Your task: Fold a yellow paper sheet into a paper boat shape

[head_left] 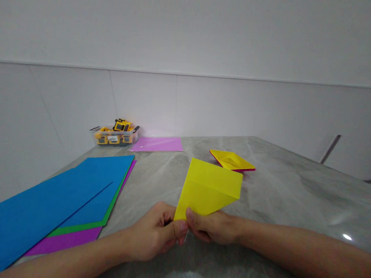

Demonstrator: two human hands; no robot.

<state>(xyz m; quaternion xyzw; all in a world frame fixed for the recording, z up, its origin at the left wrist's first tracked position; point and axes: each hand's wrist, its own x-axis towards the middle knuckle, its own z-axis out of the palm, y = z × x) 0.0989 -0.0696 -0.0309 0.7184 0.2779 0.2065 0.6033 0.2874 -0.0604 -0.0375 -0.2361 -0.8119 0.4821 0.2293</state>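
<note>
Both hands meet at the near corner of a folded yellow paper sheet (208,189), which stands tilted up off the grey marble table (283,192). My left hand (156,236) is closed, its thumb and fingers pinching the paper's lower corner. My right hand (212,227) is closed too, its thumb pressed on the same corner from the right. Behind the sheet lies a folded yellow paper boat (231,160) with a red edge.
A stack of blue, green and purple paper sheets (57,202) lies at the left. A pink sheet (158,144) and a clear box of yellow toy vehicles (115,135) sit at the back by the white wall.
</note>
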